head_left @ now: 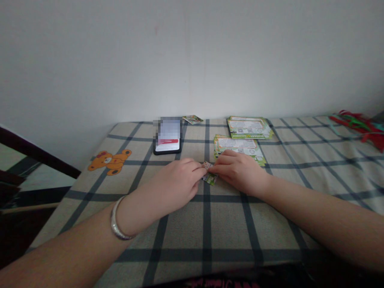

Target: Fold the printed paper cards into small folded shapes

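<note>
A small colourful printed piece of paper or card (210, 179) sits between my hands over the tablecloth. My left hand (183, 180), below a silver bangle (115, 220), has its fingers drawn together at the piece's left edge. From the other side, my right hand (235, 170) pinches its right edge. Partly under my right hand lies a green-bordered printed card (234, 143). My fingers hide some of the small piece, so whether it is folded cannot be made out.
Behind lie a stack of similar printed cards (250, 127), a phone (168, 146) with a blurred screen, and another small printed piece (193, 119) by the wall. An orange bear cutout (109, 161) rests at left. Red and green material (360, 126) lies far right on the checked cloth (180, 236).
</note>
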Available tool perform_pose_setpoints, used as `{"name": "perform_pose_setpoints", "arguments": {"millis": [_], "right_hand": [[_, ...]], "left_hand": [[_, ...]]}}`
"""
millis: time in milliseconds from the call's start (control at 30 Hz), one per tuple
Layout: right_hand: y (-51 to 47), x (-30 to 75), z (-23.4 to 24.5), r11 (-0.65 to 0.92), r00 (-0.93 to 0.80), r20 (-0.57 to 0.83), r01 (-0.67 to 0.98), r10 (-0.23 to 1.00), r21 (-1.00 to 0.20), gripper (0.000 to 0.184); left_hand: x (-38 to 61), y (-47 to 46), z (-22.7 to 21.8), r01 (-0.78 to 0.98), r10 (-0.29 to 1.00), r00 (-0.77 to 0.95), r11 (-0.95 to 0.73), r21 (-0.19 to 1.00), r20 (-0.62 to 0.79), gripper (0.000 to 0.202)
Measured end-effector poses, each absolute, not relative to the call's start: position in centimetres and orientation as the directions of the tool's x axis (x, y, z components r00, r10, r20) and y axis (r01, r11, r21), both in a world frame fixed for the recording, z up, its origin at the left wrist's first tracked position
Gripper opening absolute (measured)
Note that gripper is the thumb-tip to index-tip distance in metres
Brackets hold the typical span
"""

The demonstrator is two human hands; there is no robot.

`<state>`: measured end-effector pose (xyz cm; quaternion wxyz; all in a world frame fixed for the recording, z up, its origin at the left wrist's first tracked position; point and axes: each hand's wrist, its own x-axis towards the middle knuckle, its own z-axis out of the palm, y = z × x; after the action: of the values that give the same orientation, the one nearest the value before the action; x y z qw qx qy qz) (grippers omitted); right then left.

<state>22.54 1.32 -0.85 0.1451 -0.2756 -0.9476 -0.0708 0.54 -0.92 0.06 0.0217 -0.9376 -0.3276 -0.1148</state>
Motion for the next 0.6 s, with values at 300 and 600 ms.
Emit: {"name": "perform_pose_setpoints", "arguments": {"millis": [300,600], "right_hand": [[1.71,22.91,-1.43,0.818,-0.757,0.332,0.569,0.563,-0.088,0.021],[1.48,22.40,-0.94,0.821,-0.799,0.277,0.568,0.534,0.056,0.022]], "left_hand": [[0.16,-0.59,-0.31,0.613,0.604,0.767,-0.790,0.031,0.215,0.035],[0.27,-0.71,-0.36,0.617,0.598,0.776,-0.786,-0.046,0.198,0.034]]}}
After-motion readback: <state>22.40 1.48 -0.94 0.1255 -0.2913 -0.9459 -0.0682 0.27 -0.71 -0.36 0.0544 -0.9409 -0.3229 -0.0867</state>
